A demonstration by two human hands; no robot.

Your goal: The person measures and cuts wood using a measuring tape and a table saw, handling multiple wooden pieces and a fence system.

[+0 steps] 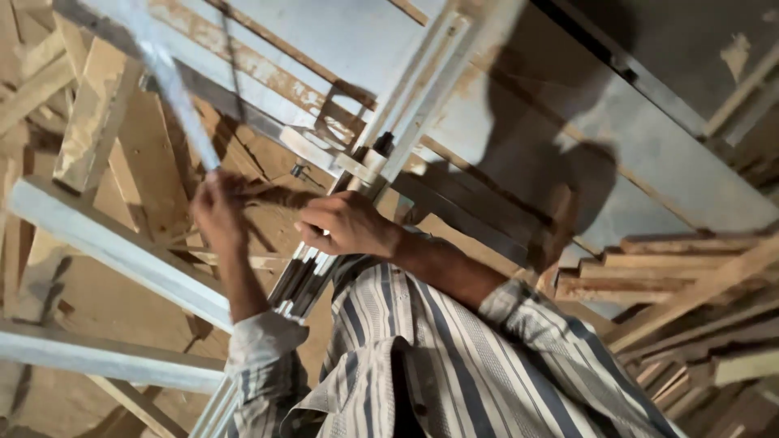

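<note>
My left hand (217, 212) is closed around the lower end of a thin white strip (174, 93), which is blurred and rises toward the upper left. My right hand (345, 225) grips a bundle of long white moulded wooden strips (307, 274). The bundle runs from my striped shirt up to the top centre (422, 77). A small dark clamp-like part (381, 144) sits on the bundle just above my right hand. The two hands are about a hand's width apart. My fingers hide exactly where they touch the strips.
White-painted beams (114, 247) cross the left side over brown plywood sheets (146, 162). A large grey board (568, 122) with my shadow on it fills the upper right. Stacked rough wooden planks (673, 276) lie at the right, and more offcuts (32, 73) at the upper left.
</note>
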